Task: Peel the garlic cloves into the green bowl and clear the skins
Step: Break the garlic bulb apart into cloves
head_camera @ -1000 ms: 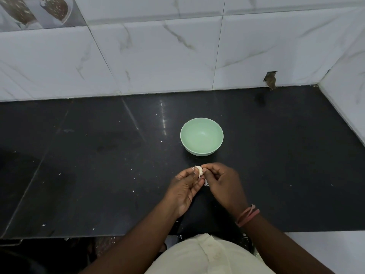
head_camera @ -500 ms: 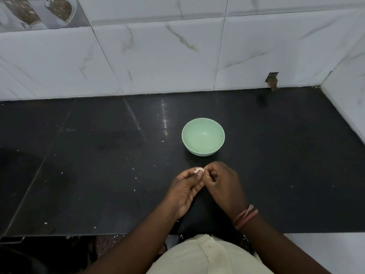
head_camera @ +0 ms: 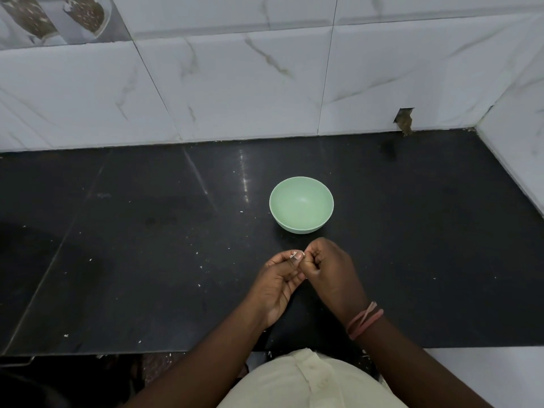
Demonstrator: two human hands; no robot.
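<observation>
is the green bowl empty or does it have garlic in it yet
Empty: the green bowl stands upright on the black counter, and its inside shows only smooth green, no cloves.

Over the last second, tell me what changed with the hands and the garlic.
The garlic clove showed plainly between the fingertips; now both hands have closed tighter round it, so only a sliver shows. The left hand and right hand still pinch it together. The green bowl stayed put, still empty.

We see bare forearms, pink bands (head_camera: 364,320) looped round the right wrist, and a cream garment (head_camera: 309,381) at lower centre.
</observation>
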